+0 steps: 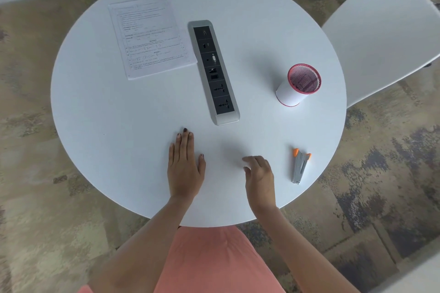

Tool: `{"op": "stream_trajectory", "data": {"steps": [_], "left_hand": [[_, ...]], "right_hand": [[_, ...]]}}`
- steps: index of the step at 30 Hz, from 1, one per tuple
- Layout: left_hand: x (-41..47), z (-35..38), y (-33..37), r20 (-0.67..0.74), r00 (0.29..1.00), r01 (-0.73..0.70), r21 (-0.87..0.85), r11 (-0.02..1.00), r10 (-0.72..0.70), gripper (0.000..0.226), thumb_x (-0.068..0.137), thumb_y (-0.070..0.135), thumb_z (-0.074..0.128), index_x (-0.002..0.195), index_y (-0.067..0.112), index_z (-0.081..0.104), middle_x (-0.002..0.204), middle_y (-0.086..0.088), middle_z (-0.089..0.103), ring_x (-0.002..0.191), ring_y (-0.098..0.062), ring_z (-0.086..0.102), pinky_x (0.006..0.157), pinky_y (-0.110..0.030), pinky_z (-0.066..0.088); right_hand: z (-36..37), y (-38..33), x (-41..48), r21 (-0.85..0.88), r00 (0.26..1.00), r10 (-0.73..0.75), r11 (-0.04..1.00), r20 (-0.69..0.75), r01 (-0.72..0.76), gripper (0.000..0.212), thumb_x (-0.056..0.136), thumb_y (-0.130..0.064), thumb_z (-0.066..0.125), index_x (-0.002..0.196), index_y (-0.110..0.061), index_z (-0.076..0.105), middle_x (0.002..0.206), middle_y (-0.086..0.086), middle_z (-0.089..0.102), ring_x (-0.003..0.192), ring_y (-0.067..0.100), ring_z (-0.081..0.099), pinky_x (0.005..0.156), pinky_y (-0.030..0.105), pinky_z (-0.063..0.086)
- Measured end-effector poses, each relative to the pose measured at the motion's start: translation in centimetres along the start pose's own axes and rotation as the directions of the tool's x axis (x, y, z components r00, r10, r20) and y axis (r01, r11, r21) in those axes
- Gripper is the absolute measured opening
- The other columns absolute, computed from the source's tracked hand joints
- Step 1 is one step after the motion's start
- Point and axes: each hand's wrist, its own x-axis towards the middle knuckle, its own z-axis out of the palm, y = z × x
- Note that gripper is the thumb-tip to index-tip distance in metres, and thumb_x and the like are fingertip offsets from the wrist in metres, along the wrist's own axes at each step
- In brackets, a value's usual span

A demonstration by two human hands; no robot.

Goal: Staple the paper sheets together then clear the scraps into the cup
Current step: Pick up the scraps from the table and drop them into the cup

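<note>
Your right hand (pixel 258 171) hovers loosely curled, empty | stapler (pixel 300 166) just to its right, long axis pointing away | left hand (pixel 184 164) flat | paper sheets (pixel 152 35) far-left | cup (pixel 298 85) far-right

The table (pixel 119 114) is looking smooth and matt, the cup (pixel 289 94) is showing wire mesh, the stapler (pixel 300 166) grey metal.

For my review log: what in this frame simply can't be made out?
Head view:
paper sheets: print too small; sheet count and any staple not visible from above.
cup: inside partly hidden by its own wall.
right hand: fingertips motion-blurred.
Scraps: none discernible on the white table.
</note>
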Motion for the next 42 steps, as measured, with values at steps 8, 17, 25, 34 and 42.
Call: {"op": "stream_trajectory", "data": {"steps": [8,17,25,34,42], "left_hand": [[0.0,0.0,0.0,-0.014,1.0,-0.006,-0.001,1.0,0.006,0.06,0.097,0.029,0.036,0.151,0.005,0.029,0.161,-0.008,0.025,0.15,-0.022,0.02,0.123,-0.04,0.017],[0.0,-0.1,0.0,-0.001,1.0,-0.008,0.013,1.0,0.008,0.061,0.097,0.03,0.035,0.152,0.004,0.028,0.162,-0.009,0.024,0.15,-0.023,0.02,0.123,-0.041,0.017],[0.0,-0.2,0.1,0.004,1.0,-0.006,0.009,1.0,0.006,0.061,0.097,0.029,0.036,0.152,0.005,0.026,0.162,-0.008,0.022,0.151,-0.022,0.019,0.124,-0.04,0.016],[0.0,-0.1,0.1,-0.002,1.0,-0.008,0.003,1.0,0.008,0.06,0.097,0.03,0.036,0.152,0.005,0.027,0.162,-0.008,0.022,0.151,-0.022,0.019,0.124,-0.04,0.016],[-0.1,-0.2,0.1,0.01,1.0,0.0,0.015,1.0,0.0,0.061,0.098,0.03,0.035,0.153,0.006,0.025,0.163,-0.007,0.021,0.151,-0.021,0.017,0.124,-0.037,0.012]], "right_hand": [[0.1,0.1,-2.4,0.001,0.998,0.059,0.998,-0.025,-0.059,0.043,0.074,0.022,0.061,0.112,0.002,0.06,0.104,0.017,0.06,0.091,0.032,0.057,0.082,0.022,0.035],[0.5,-0.3,-1.1,-0.026,0.997,-0.024,0.999,0.068,0.026,0.061,0.057,0.032,0.06,0.109,-0.001,0.064,0.105,0.012,0.065,0.092,0.03,0.061,0.065,0.03,0.054],[-0.6,-0.5,-1.1,-0.106,0.981,-0.134,0.983,0.142,0.149,0.073,0.038,0.035,0.057,0.103,0.003,0.066,0.103,0.013,0.066,0.089,0.032,0.065,0.051,0.034,0.056],[-0.4,-0.5,-1.9,-0.134,0.977,-0.17,0.973,0.129,0.187,0.066,0.047,0.03,0.066,0.107,0.003,0.067,0.107,0.013,0.068,0.095,0.029,0.067,0.065,0.026,0.056],[-0.8,-1.3,0.1,-0.197,0.979,-0.105,0.97,0.176,0.14,0.055,0.02,0.029,0.063,0.066,-0.002,0.062,0.06,0.008,0.06,0.05,0.026,0.056,0.034,0.021,0.034]]}}
